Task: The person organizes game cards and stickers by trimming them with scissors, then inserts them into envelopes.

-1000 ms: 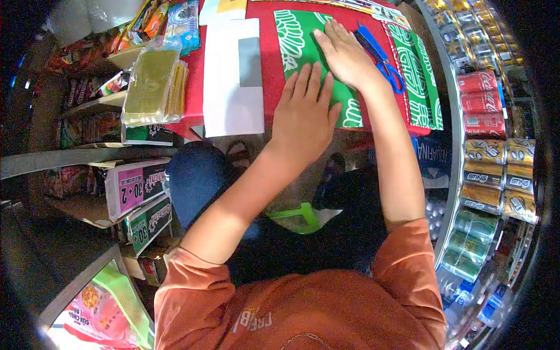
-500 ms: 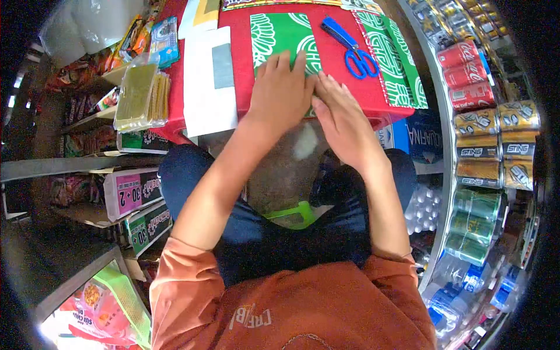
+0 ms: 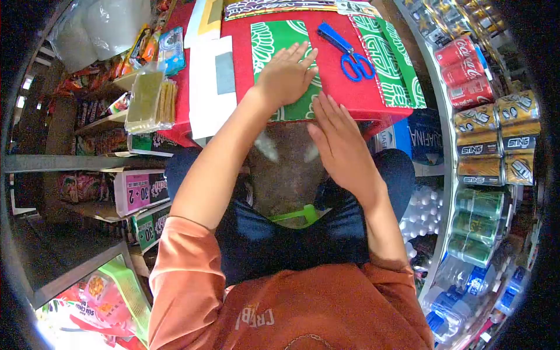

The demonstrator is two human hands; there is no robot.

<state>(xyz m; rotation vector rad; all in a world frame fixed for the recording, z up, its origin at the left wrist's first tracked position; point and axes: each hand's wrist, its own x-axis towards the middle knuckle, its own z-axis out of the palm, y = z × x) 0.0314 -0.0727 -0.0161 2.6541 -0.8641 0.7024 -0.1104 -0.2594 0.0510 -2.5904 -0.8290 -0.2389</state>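
Note:
A green paper strip with white patterns lies flat on the red table. My left hand rests on the strip with its fingers spread. At the strip's lower right corner, near the table's front edge, my right hand is held with its fingers stretched out; it grips nothing. Blue-handled scissors lie to the right beside a blue stapler-like tool. Farther right is a second green patterned paper. White paper with a grey patch lies on the left.
Plastic packs of yellowish sheets stand at the table's left edge. More patterned paper lies along the back. Shelves with drink cans and water bottles line the right. Boxes fill shelves on the left.
My right hand has moved down, away from my left hand and toward the table's front edge. My left hand has shifted slightly, uncovering more of the strip's lower end.

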